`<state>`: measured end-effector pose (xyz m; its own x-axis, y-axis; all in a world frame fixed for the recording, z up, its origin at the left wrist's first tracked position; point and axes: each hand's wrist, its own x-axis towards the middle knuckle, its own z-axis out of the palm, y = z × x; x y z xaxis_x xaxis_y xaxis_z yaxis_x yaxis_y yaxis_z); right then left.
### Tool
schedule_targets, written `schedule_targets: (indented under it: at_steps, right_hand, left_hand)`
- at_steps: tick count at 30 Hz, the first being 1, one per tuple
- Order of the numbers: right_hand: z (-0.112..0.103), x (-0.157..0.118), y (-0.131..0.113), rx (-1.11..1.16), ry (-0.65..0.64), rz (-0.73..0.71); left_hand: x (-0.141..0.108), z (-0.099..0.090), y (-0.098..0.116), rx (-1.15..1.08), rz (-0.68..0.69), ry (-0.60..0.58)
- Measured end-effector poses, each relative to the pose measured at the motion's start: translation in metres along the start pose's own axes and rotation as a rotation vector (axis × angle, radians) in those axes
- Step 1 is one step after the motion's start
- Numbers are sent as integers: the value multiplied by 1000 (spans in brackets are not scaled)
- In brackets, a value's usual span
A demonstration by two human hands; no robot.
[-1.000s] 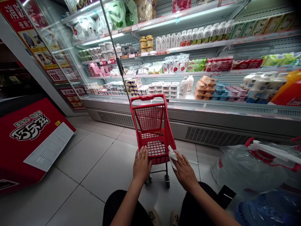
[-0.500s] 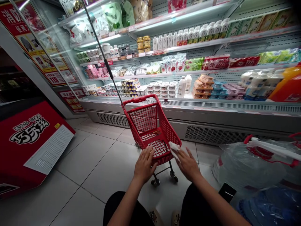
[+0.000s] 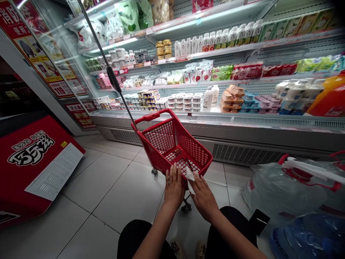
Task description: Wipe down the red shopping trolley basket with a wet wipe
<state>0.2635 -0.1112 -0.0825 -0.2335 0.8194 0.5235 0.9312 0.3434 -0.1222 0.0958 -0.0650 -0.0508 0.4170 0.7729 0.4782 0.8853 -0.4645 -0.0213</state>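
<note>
A red plastic shopping cart (image 3: 192, 147) stands before me, its near end angled to the right. My left hand (image 3: 174, 189) lies against the cart's near end, fingers stretched out side by side, holding nothing. Close beside it, my right hand (image 3: 204, 197) holds a crumpled white tissue (image 3: 190, 177) at the cart's near rim. The tissue pokes out along the thumb side; the right palm and part of the tissue are hidden. A small caster (image 3: 186, 207) shows below the hands.
A refrigerated shelf case (image 3: 229, 138) with dairy goods runs behind the cart. On the left stands a red freezer cabinet (image 3: 58, 140). Large clear water jugs (image 3: 283, 190) sit at the right, a dark phone-like slab (image 3: 259, 221) beside them. A slanting pole (image 3: 99, 50) rises from the cart's handle.
The cart has turned, its near end swinging right and its handle end left. My left hand has moved right onto it; my right hand has moved left and down with the tissue.
</note>
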Motion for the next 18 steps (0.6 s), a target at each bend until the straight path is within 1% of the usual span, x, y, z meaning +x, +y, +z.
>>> schedule_targets:
  at_steps: [1,3,5,7,8,10,12,15,18]
  right_hand:
    - [-2,-3,-3,5,-4,-7]
    - [-7,-10,3,3,-18,-26]
    - [-11,-17,21,-12,-26,-37]
    - [-14,-23,44,-39,-20,-12]
    - [-15,-25,55,-54,-18,17]
    - [-17,-27,74,-81,-17,80]
    - [-17,-26,84,-105,-10,140]
    - [-14,-20,84,-131,30,199]
    - [-10,-9,72,-121,50,211]
  left_hand:
    - [-1,2,3,8,-2,14]
    - [-2,2,4,10,27,21]
    - [0,-1,-3,-1,102,-2]
    - [6,-6,-15,-6,151,-24]
    - [9,-8,-22,-3,143,-25]
    - [17,-12,-34,14,84,-12]
    - [23,-12,-40,33,52,-2]
    - [28,-8,-32,41,67,4]
    - [28,-3,-13,31,52,24]
